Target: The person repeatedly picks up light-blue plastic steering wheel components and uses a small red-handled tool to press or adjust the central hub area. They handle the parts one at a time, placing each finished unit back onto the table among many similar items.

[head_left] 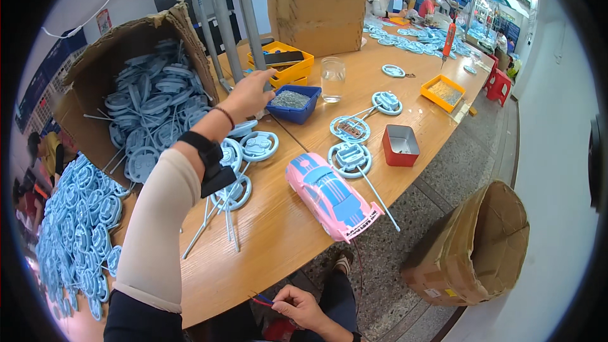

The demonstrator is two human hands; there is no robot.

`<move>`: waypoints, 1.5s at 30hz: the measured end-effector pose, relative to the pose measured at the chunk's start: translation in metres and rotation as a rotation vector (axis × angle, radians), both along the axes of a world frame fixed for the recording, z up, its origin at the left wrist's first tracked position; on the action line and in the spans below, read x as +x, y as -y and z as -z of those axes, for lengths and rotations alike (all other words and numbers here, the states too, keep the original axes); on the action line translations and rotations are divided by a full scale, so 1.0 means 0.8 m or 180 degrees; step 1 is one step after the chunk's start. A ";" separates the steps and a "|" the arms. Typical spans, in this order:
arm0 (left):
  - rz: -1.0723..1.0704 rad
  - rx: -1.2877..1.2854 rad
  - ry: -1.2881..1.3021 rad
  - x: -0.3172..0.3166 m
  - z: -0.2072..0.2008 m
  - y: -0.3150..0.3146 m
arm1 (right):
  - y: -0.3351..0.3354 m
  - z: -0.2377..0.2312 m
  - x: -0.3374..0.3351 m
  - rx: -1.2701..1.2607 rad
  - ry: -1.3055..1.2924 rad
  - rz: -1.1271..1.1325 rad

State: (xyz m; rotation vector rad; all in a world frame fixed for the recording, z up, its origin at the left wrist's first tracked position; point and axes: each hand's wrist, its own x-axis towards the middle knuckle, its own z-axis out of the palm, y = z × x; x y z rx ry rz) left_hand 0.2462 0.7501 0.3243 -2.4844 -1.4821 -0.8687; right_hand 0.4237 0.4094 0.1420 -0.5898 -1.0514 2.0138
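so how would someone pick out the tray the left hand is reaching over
Start at the wooden table and find the clear glass near its middle. Just left of it sits the blue tray, under the left hand. It alone is dark blue and holds grey bits; the others are yellow or red.

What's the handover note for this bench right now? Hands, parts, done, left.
Left hand: open, stretched out over the blue tray of small metal parts, holding nothing visible.
Right hand: below the table edge, pinching thin red and blue wires.
Pink toy car body: lying on the table edge, untouched.
Light blue wheel parts: loose beside it.
Done: nothing assembled visibly. Left: everything.
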 end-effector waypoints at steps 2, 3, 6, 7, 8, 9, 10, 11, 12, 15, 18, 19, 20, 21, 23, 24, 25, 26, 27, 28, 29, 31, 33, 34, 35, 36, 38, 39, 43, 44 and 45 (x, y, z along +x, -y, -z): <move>-0.0400 -0.0740 -0.0468 -0.006 0.009 -0.022 | -0.006 -0.001 0.007 -0.0102 0.0079 0.0036; -0.0512 -0.0975 -0.0753 -0.015 0.026 -0.031 | -0.009 -0.002 0.009 -0.0137 0.0094 0.0078; -0.0615 -0.1393 -0.1228 -0.044 0.091 -0.034 | -0.013 0.004 0.015 -0.0119 0.0232 0.0148; -0.0495 -0.1357 -0.1088 -0.054 0.106 -0.017 | -0.012 0.007 0.015 -0.0090 0.0310 0.0144; -0.0381 -0.1322 -0.0949 -0.062 0.118 -0.003 | -0.012 0.012 0.013 -0.0015 0.0305 0.0253; -0.0252 -0.1316 -0.1067 -0.068 0.115 0.013 | -0.013 0.014 0.009 0.0075 0.0292 0.0337; -0.0127 -0.1313 -0.1186 -0.073 0.111 0.029 | -0.012 0.014 0.005 0.0164 0.0275 0.0416; -0.0008 -0.1314 -0.1307 -0.078 0.106 0.047 | -0.008 0.013 0.003 0.0157 0.0262 0.0401; 0.0215 -0.1298 -0.1296 -0.080 0.099 0.065 | -0.009 0.009 0.002 0.0183 0.0256 0.0398; 0.0709 -0.1057 -0.1287 -0.087 0.095 0.119 | -0.008 -0.009 -0.003 0.0249 0.0140 0.0451; 0.0922 -0.1068 -0.1178 -0.099 0.089 0.172 | -0.003 -0.019 -0.010 0.0216 0.0092 0.0486; 0.0987 -0.1055 -0.1081 -0.104 0.087 0.187 | -0.002 -0.022 -0.013 0.0255 0.0144 0.0557; 0.0850 -0.1132 -0.0962 -0.109 0.081 0.201 | -0.003 -0.024 -0.016 0.0293 0.0193 0.0630; 0.0697 -0.1105 -0.1186 -0.116 0.079 0.212 | -0.001 -0.024 -0.021 0.0321 0.0248 0.0688; 0.0396 -0.1057 -0.1639 -0.130 0.072 0.227 | 0.002 -0.026 -0.030 0.0215 0.0167 0.0753; 0.0364 -0.0653 -0.1680 -0.135 0.067 0.232 | 0.002 -0.032 -0.036 0.0271 0.0203 0.0819; 0.0229 -0.0236 -0.1347 -0.142 0.061 0.240 | 0.004 -0.038 -0.041 0.0327 0.0238 0.0886; 0.0093 0.0179 -0.1013 -0.149 0.053 0.249 | 0.005 -0.042 -0.044 0.0338 0.0248 0.0912; -0.0042 0.0599 -0.0681 -0.156 0.043 0.262 | 0.006 -0.047 -0.047 0.0355 0.0253 0.0939; -0.0200 0.1033 -0.0012 -0.155 0.026 0.276 | 0.007 -0.051 -0.051 0.0374 0.0252 0.0970; -0.0463 0.1304 0.0253 -0.162 0.012 0.291 | 0.009 -0.057 -0.055 0.0352 0.0251 0.0972; -0.0673 0.0524 0.1952 -0.179 -0.010 0.325 | 0.015 -0.073 -0.067 0.0327 0.0247 0.0927; -0.0181 0.0176 0.3355 -0.190 -0.004 0.358 | 0.024 -0.096 -0.082 0.0383 0.0246 0.0862; 0.0115 -0.0052 0.4065 -0.186 0.009 0.372 | 0.028 -0.103 -0.088 0.0488 0.0260 0.0874; 0.0254 -0.0422 0.4557 -0.176 0.023 0.387 | 0.029 -0.108 -0.094 0.0593 0.0277 0.0887; 0.0277 -0.0754 0.4759 -0.172 0.043 0.407 | 0.029 -0.112 -0.101 0.0630 0.0326 0.0823; 0.0120 -0.1054 0.5389 -0.143 0.067 0.452 | 0.026 -0.115 -0.121 0.0660 0.0422 0.0646; 0.0195 -0.1048 0.5520 -0.135 0.081 0.474 | 0.025 -0.116 -0.136 0.0609 0.0363 0.0631; 0.0097 -0.1458 0.5098 -0.109 0.119 0.544 | 0.020 -0.115 -0.152 0.0479 0.0113 0.0510; 0.0023 -0.1622 0.4740 -0.111 0.121 0.554 | 0.019 -0.112 -0.151 0.0466 -0.0030 0.0435; 0.0265 -0.1978 0.4603 -0.122 0.115 0.561 | 0.018 -0.111 -0.148 0.0447 -0.0178 0.0371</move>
